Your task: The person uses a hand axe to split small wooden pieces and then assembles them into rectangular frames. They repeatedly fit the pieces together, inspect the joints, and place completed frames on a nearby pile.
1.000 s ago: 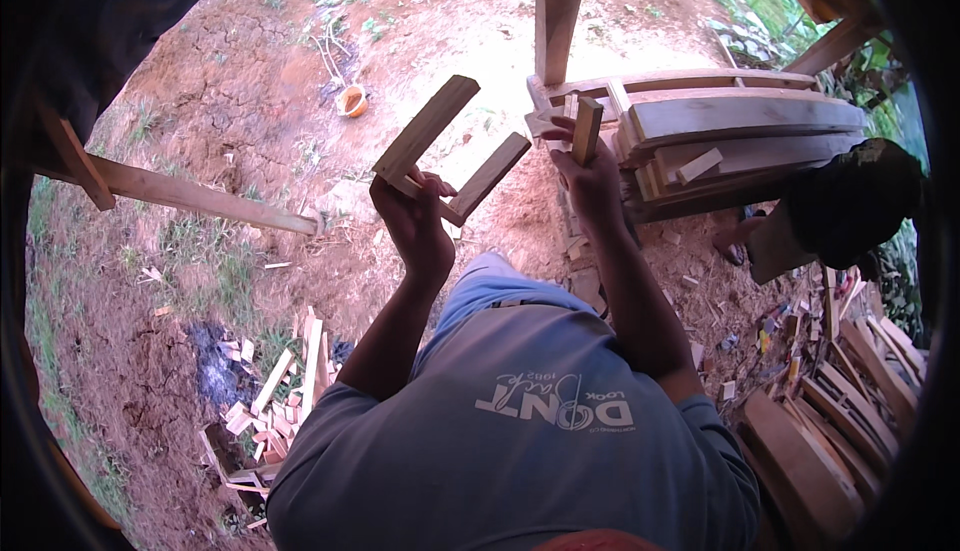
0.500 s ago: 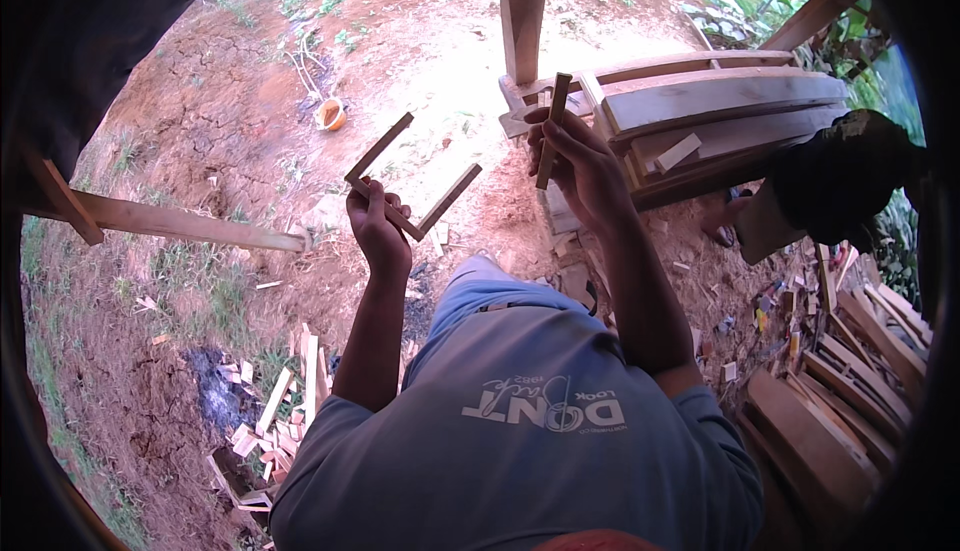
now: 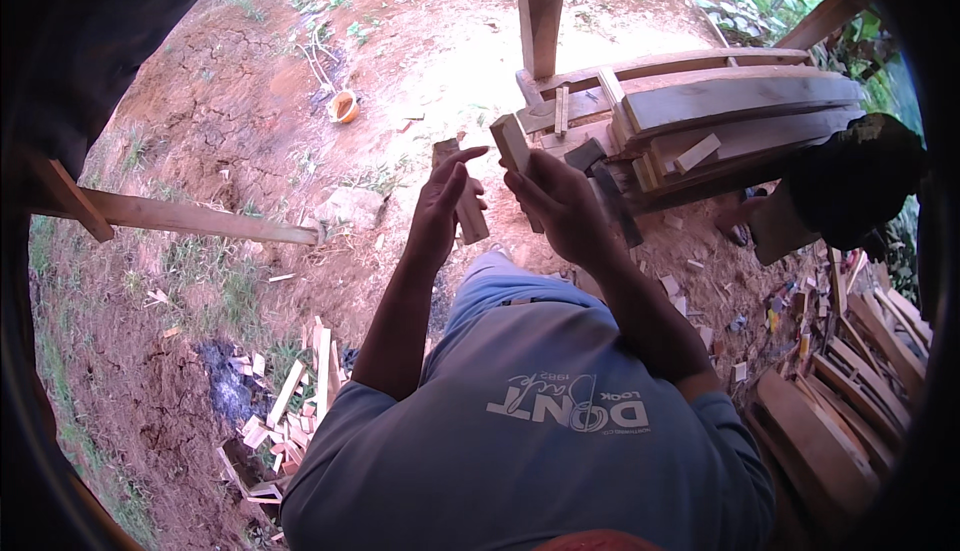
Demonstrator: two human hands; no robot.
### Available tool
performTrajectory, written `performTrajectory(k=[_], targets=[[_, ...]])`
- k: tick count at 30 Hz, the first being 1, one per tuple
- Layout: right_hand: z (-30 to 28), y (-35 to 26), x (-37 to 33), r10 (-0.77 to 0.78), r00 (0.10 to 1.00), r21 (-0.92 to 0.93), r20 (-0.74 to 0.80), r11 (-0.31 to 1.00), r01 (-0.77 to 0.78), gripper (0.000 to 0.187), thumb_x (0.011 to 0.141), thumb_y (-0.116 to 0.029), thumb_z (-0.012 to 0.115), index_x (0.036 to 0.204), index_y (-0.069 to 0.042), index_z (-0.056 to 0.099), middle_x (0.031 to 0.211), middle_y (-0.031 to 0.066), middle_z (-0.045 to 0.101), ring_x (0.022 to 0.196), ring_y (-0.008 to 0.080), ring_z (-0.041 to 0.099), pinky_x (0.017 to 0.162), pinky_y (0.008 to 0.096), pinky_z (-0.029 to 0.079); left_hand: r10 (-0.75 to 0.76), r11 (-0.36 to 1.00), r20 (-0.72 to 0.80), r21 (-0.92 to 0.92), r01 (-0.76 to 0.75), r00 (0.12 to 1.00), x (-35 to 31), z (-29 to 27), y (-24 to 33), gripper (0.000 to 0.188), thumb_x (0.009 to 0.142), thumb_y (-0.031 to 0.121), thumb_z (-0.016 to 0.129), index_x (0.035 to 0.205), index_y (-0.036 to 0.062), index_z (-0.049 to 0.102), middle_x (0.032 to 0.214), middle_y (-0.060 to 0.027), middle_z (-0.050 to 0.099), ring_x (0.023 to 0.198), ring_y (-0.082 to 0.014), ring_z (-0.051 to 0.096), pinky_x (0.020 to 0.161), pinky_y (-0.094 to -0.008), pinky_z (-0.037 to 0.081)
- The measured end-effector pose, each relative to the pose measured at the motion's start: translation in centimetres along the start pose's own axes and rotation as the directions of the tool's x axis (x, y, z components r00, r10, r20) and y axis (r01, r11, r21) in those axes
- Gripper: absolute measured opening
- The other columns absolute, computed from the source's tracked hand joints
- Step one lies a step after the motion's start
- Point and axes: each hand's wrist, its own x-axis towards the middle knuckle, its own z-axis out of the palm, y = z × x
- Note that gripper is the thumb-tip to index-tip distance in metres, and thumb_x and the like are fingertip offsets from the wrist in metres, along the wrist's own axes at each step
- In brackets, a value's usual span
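Note:
My left hand (image 3: 440, 209) is raised in front of my body, its fingers partly curled round a flat wooden piece (image 3: 470, 214) whose ends show above and below the hand. The index finger points toward my right hand. Close beside it, my right hand (image 3: 562, 203) grips a wooden strip (image 3: 511, 143) between thumb and fingers, its pale upper end tilted up to the left. A small gap separates the hands. How the left piece joins other strips is hidden by the way it is turned.
Beyond my right hand stands a wooden bench (image 3: 735, 103) with long boards, beside an upright post (image 3: 541, 16). A person (image 3: 845, 186) is at the right. Stacked boards (image 3: 815, 431) lie lower right, wood offcuts (image 3: 290, 401) lower left. An orange bowl (image 3: 343, 107) sits on the dirt.
Both hands have come closer together and lower. The U-shaped wooden frame in my left hand no longer shows as a U. The strip in my right hand now leans left.

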Motion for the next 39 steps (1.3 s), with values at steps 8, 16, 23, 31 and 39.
performTrajectory(k=[8,16,23,31,39], targets=[[-0.6,-3.3,-0.6,-0.140,0.961,-0.228,0.238,0.954,0.195,0.040,0.109,-0.027,0.059,0.138,0.001,0.059,0.114,0.0164,0.065,0.112,0.0286,0.066,0.096,0.0398,0.052,0.075,0.989,0.147,0.114,-0.092,0.986,-0.6,3.2,3.4,0.044,0.098,0.027,0.079,0.135,0.0045,0.069,0.139,-0.0130,0.060,0.130,-0.0234,0.056,0.113,-0.0398,0.045],[-1.6,-6.8,-2.7,-0.279,0.949,-0.693,0.148,0.655,0.301,0.057,0.090,-0.021,0.079,0.142,-0.006,0.058,0.121,0.0207,0.063,0.111,0.0386,0.068,0.090,0.0480,0.057,0.358,0.845,0.099,0.389,-0.367,0.928,-1.1,6.4,4.6,0.034,0.091,0.013,0.083,0.122,0.0077,0.071,0.132,-0.0152,0.051,0.126,-0.0314,0.055,0.106,-0.0415,0.050],[-0.2,-9.2,-3.7,-0.145,0.988,-0.803,0.048,0.583,0.125,0.067,0.091,-0.017,0.079,0.151,-0.007,0.051,0.129,0.0214,0.060,0.111,0.0422,0.068,0.093,0.0481,0.057,0.452,0.798,0.067,0.414,-0.437,0.890,-0.6,6.6,5.1,0.033,0.089,0.011,0.083,0.118,0.0066,0.069,0.124,-0.0155,0.056,0.119,-0.0316,0.059,0.099,-0.0412,0.051],[-2.0,-8.8,-2.1,-0.205,0.961,-0.476,0.186,0.837,0.270,0.026,0.101,-0.022,0.069,0.111,0.001,0.063,0.102,0.0194,0.068,0.089,0.0392,0.071,0.074,0.0451,0.055,0.651,0.386,0.151,0.778,-0.496,0.744,-0.3,4.6,5.6,0.035,0.085,0.009,0.085,0.114,0.0079,0.066,0.119,-0.0180,0.059,0.117,-0.0400,0.056,0.093,-0.0466,0.054],[-0.9,-6.9,-0.7,-0.344,0.921,-0.332,0.183,0.860,0.387,0.017,0.101,-0.010,0.067,0.094,0.003,0.059,0.084,0.0156,0.061,0.075,0.0309,0.061,0.068,0.0414,0.047,0.593,0.272,0.268,0.821,-0.502,0.759,-0.9,3.4,4.8,0.047,0.083,0.005,0.080,0.126,0.0143,0.061,0.125,-0.0204,0.056,0.119,-0.0443,0.057,0.087,-0.0520,0.058]])
